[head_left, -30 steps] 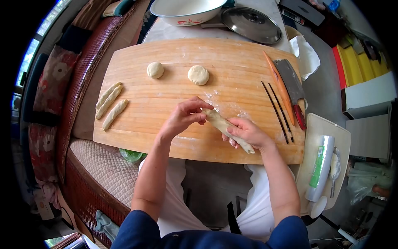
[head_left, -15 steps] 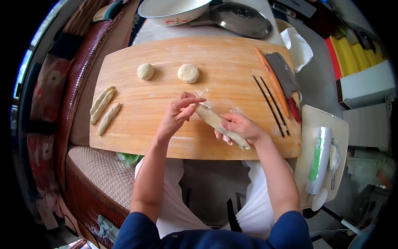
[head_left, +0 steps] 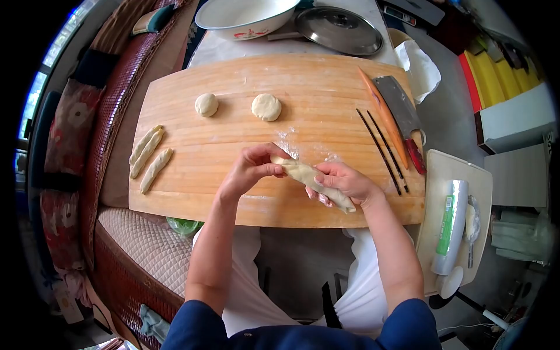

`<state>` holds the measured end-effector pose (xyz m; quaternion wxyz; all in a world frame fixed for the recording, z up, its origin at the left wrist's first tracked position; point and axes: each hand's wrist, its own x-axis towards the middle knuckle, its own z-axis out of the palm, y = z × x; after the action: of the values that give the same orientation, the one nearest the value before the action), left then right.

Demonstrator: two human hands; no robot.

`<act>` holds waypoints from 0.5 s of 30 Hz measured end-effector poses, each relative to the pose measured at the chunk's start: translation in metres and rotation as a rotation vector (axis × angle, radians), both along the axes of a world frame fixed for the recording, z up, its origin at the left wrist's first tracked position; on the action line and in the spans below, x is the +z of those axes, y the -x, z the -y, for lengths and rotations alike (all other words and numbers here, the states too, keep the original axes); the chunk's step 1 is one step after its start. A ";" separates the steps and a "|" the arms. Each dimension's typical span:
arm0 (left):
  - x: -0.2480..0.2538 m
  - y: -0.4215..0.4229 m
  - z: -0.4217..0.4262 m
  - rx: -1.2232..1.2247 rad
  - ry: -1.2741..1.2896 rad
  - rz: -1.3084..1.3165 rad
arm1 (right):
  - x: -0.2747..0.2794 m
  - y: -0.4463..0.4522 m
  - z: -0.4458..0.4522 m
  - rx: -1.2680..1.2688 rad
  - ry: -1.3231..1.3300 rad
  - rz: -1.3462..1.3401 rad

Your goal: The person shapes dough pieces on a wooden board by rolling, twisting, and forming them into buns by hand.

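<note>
A long pale roll of dough (head_left: 304,174) slants between my two hands above the front part of the wooden board (head_left: 192,169). My left hand (head_left: 254,168) pinches its upper left end between thumb and fingers. Closer to the lower right end, my right hand (head_left: 339,184) wraps round the roll, thumb on top and fingers beneath. Loose flour (head_left: 287,144) lies on the wood just beyond the hands. Farther back sit two round dough pieces, a smaller ball (head_left: 206,105) and a flatter one (head_left: 266,107). Several thin twisted dough strips (head_left: 156,170) rest at the left.
Along the board's right side lie black chopsticks (head_left: 384,150), a tapered wooden rolling pin (head_left: 383,116) and a cleaver (head_left: 400,105). Behind stand an enamel basin (head_left: 245,30) and a pan lid (head_left: 339,31). A tray (head_left: 429,233) at right holds a roll of plastic wrap (head_left: 452,224).
My left fingers, stretched over the roll's end before, now pinch it with the thumb lower. The right hand keeps its hold, and the roll has shifted slightly down.
</note>
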<state>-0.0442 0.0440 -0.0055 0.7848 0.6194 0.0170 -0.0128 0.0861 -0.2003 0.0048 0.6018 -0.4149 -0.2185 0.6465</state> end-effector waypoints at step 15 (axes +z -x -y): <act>0.015 0.002 0.001 0.105 -0.149 -0.229 | 0.004 -0.005 -0.001 0.005 0.092 0.016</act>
<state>-0.0467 0.0435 0.0096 0.7292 0.6687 0.1396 -0.0412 0.0914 -0.1996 0.0087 0.5786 -0.4468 -0.1945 0.6540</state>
